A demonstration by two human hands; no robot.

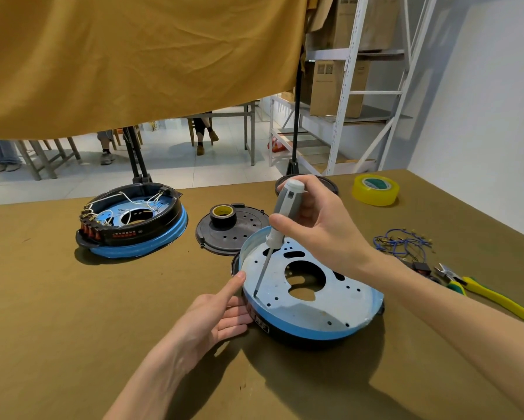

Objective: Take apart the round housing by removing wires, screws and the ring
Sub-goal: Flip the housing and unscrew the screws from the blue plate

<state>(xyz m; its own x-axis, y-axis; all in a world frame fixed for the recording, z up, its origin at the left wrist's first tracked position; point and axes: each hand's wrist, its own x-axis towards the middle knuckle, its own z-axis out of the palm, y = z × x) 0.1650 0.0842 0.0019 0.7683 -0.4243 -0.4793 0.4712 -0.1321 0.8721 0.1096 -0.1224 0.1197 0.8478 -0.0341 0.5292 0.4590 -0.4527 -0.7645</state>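
Head view: on the olive-brown table (72, 328) the round housing (312, 301) sits near the middle, right in front of the person, tilted so its far-left edge is raised. It has a black body with a blue band round the side and a pale metal plate with holes and a large cut-out facing up. The right hand (315, 231) grips the grey-and-white handle of a screwdriver (280, 225), fingers curled round it and the thumb pressed on the shaft end of the handle; the slim shaft slants down and to the left, and its tip meets the plate close to the housing's left rim. The left hand (218, 313) rests against the housing's left side, fingers straight under and along the black wall and the thumb stretched up along the rim, holding nothing else. Behind and to the left stands a second housing (133, 222), with white wires looped inside it. Between the two lies a black perforated disc (230, 234) with a roll of black tape (223, 215) standing on it. A roll of yellow tape (375, 189) lies at the far right. A tangle of blue wires (400, 242) lies to the right of the right forearm, and just beyond it yellow-handled pliers (485, 295). A mustard cloth (133, 56) hangs above the far edge.
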